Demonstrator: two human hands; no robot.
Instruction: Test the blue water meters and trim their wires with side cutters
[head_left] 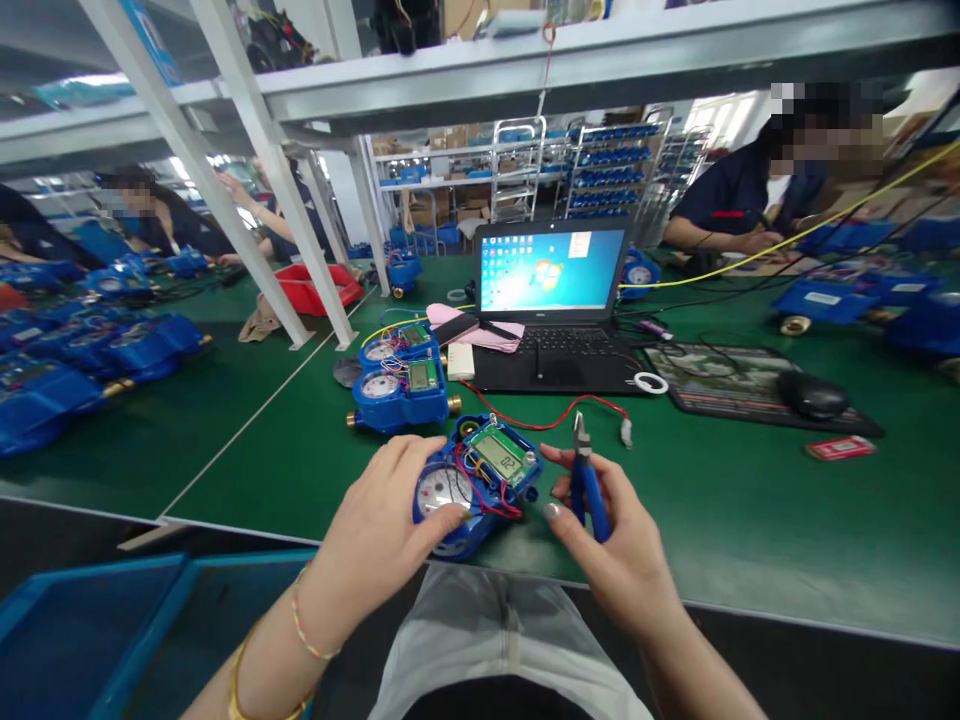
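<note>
A blue water meter (495,455) with its lid off lies at the table's front edge, its green circuit board, lit display and red and black wires exposed. My left hand (386,515) grips the meter's round dial side, thumb across the dial and fingers behind. Just right of the meter, my right hand (619,530) holds blue-handled cutting pliers (589,490), jaws pointing up and away. The pliers are apart from the meter. Two more opened meters (401,395) stand behind my left hand, with wires on top. A red cable (555,425) with a white plug runs behind the pliers.
A laptop (551,270) stands open at the back, with a white box (460,362) beside it. To the right are a mouse (814,393) on a patterned pad and a red packet (840,447). Many blue meters (120,345) fill the left; co-workers sit across the table. Blue bins (187,600) stand below.
</note>
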